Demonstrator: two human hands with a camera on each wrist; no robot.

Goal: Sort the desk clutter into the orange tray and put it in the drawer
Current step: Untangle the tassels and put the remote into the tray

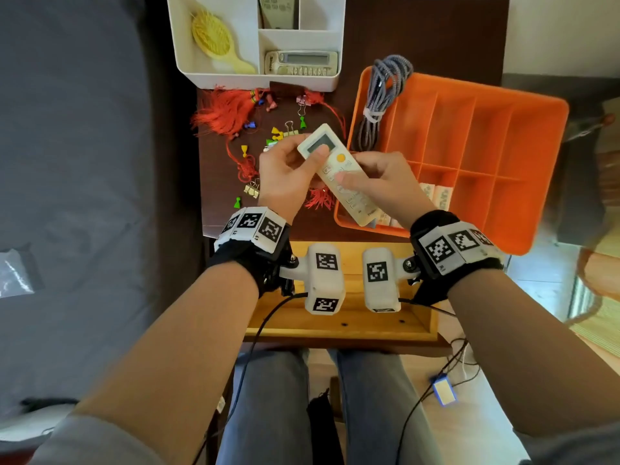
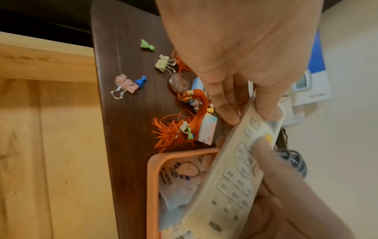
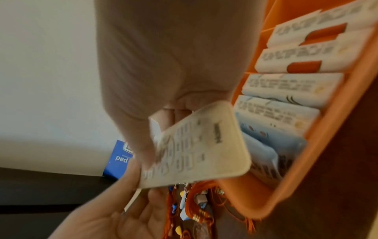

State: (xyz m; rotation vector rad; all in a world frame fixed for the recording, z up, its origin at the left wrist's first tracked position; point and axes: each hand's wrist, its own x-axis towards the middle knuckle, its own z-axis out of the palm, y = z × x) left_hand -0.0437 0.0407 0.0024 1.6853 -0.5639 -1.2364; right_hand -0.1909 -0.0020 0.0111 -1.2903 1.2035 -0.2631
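At frame centre, both hands pinch the white remote [image 1: 339,172] over the orange tray's [image 1: 550,135] lower left corner: left hand [image 1: 285,176] at the screen end, right hand [image 1: 379,182] mid-body. It looks light, rigid and smooth, so gripping its long edges seems safest.

Dark wooden desk [image 1: 419,35], grey bedding [image 1: 84,146]

Soft daylight, rt wrist blurred, edges warped
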